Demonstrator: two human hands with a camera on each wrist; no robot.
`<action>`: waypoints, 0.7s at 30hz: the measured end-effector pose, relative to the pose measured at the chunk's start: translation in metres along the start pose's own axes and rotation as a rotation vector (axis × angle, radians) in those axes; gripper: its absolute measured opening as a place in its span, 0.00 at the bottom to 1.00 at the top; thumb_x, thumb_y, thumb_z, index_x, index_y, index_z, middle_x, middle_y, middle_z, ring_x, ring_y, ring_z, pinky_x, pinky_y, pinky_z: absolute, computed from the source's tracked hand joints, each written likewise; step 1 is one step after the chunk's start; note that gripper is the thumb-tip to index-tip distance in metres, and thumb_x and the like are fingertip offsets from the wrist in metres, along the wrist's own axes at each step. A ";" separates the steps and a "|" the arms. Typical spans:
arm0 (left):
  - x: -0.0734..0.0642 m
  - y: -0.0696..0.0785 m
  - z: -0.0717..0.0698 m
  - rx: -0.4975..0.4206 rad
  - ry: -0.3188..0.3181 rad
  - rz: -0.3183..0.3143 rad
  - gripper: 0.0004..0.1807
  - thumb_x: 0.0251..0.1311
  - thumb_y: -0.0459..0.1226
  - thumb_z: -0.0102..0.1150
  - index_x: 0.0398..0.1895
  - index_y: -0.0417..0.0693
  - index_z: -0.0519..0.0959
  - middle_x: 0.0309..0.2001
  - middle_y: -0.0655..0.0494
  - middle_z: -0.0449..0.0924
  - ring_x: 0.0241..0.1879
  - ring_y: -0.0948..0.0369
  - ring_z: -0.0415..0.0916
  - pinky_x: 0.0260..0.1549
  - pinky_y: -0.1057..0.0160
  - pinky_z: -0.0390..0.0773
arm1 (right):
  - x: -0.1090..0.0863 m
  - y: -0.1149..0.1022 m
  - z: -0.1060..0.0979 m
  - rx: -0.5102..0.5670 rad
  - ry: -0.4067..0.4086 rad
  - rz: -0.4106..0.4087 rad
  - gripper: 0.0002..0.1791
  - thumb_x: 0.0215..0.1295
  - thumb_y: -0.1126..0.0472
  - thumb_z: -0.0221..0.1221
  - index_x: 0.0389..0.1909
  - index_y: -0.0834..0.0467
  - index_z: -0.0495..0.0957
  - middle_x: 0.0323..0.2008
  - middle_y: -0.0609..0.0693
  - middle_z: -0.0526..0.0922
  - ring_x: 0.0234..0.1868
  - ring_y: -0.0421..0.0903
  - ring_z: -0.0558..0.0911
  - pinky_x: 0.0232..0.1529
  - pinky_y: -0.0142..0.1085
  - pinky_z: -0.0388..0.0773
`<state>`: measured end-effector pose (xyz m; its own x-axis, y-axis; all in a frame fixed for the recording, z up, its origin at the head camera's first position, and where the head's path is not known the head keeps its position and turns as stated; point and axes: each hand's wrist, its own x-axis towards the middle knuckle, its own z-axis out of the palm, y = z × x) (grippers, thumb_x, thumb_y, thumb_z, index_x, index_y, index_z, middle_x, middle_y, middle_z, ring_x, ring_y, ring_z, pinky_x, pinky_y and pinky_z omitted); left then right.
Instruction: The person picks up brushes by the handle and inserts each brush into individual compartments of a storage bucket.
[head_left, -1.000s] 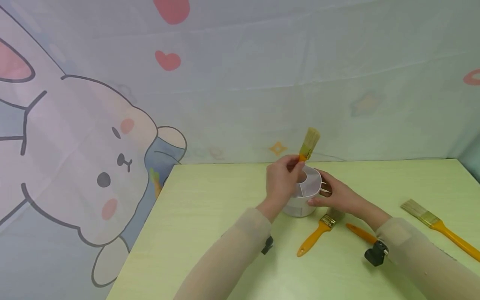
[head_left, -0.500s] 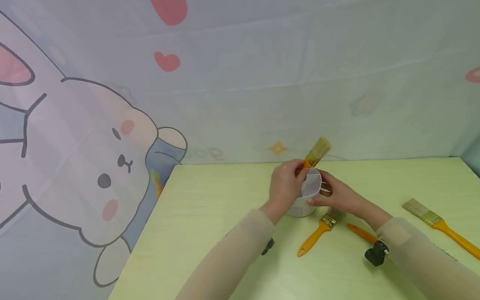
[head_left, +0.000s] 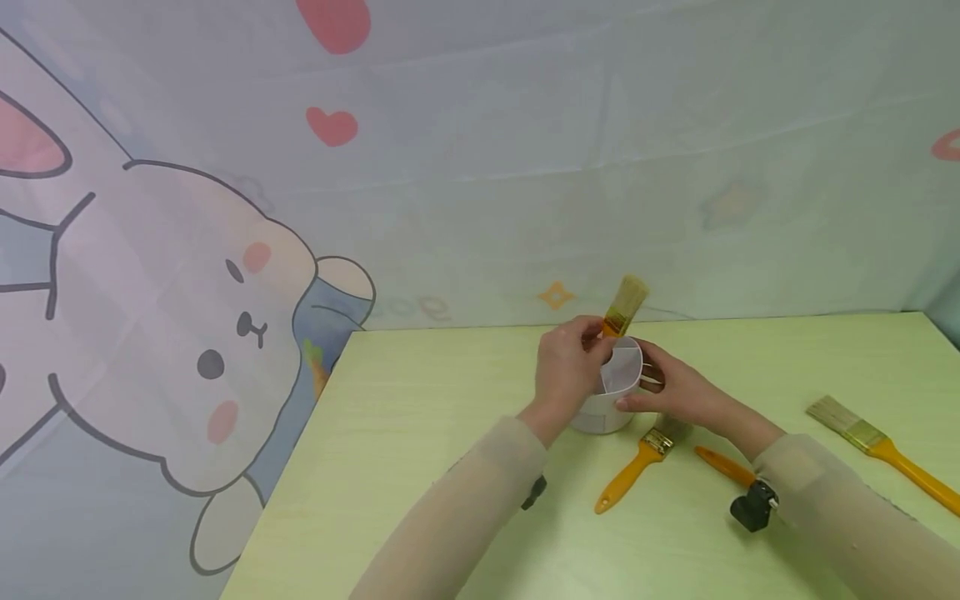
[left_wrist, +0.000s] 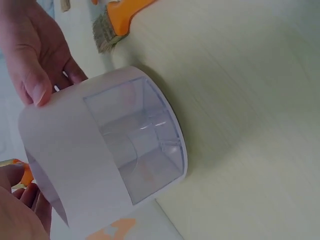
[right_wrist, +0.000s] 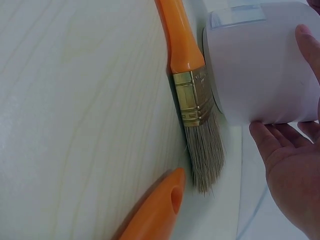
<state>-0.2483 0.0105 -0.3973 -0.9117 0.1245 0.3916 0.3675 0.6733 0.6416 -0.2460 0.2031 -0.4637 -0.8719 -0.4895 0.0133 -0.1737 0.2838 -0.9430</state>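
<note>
My left hand (head_left: 566,367) pinches a paintbrush (head_left: 626,302) just below its metal band, bristles up and leaning right. The handle's lower part is hidden behind that hand and the rim of a white round divided holder (head_left: 598,414). On the holder's right side, my right hand (head_left: 678,392) grips the wall, thumb in front and fingers behind. A clear window (left_wrist: 140,145) shows in the holder's wall in the left wrist view. Close by the holder's base lies a second paintbrush (right_wrist: 185,45), its bristles partly under my right hand in the head view.
Under my right forearm, an orange handle (head_left: 723,465) sticks out. Farther right, another paintbrush (head_left: 870,442) lies on the pale yellow-green table (head_left: 420,433). A printed cloth (head_left: 480,167) with a rabbit hangs behind the table's back edge.
My left hand has lowered the paintbrush and shifted slightly right. The brush tipped right, then came partly back upright. My right hand and the holder stay in place.
</note>
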 end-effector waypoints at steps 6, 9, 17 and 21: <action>0.001 -0.002 -0.015 -0.157 0.010 -0.066 0.18 0.58 0.42 0.67 0.50 0.47 0.82 0.47 0.55 0.85 0.44 0.59 0.84 0.41 0.73 0.82 | 0.000 -0.001 0.001 -0.004 0.004 -0.005 0.49 0.58 0.52 0.68 0.75 0.50 0.48 0.70 0.54 0.60 0.71 0.59 0.61 0.61 0.44 0.74; 0.001 -0.003 -0.025 -0.217 0.013 -0.075 0.21 0.57 0.44 0.68 0.52 0.48 0.81 0.49 0.55 0.84 0.47 0.60 0.82 0.44 0.71 0.81 | -0.001 -0.003 0.001 -0.012 0.008 0.005 0.50 0.58 0.52 0.68 0.75 0.52 0.48 0.71 0.56 0.59 0.71 0.60 0.61 0.62 0.47 0.72; 0.001 0.001 -0.053 -0.284 0.049 0.007 0.28 0.54 0.47 0.69 0.58 0.48 0.78 0.55 0.56 0.80 0.53 0.61 0.79 0.49 0.70 0.80 | -0.001 -0.006 0.001 -0.039 0.013 0.014 0.51 0.58 0.51 0.67 0.75 0.55 0.46 0.72 0.58 0.56 0.71 0.62 0.60 0.63 0.50 0.69; -0.001 0.001 -0.062 -0.316 0.047 0.024 0.33 0.52 0.49 0.70 0.61 0.50 0.75 0.58 0.57 0.78 0.56 0.61 0.77 0.51 0.71 0.78 | -0.002 -0.007 0.001 -0.041 0.014 0.009 0.51 0.59 0.52 0.67 0.75 0.55 0.46 0.72 0.58 0.56 0.71 0.62 0.60 0.63 0.50 0.69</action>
<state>-0.2352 -0.0341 -0.3560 -0.8951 0.0992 0.4346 0.4347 0.4100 0.8018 -0.2428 0.2010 -0.4575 -0.8797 -0.4754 0.0103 -0.1846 0.3215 -0.9287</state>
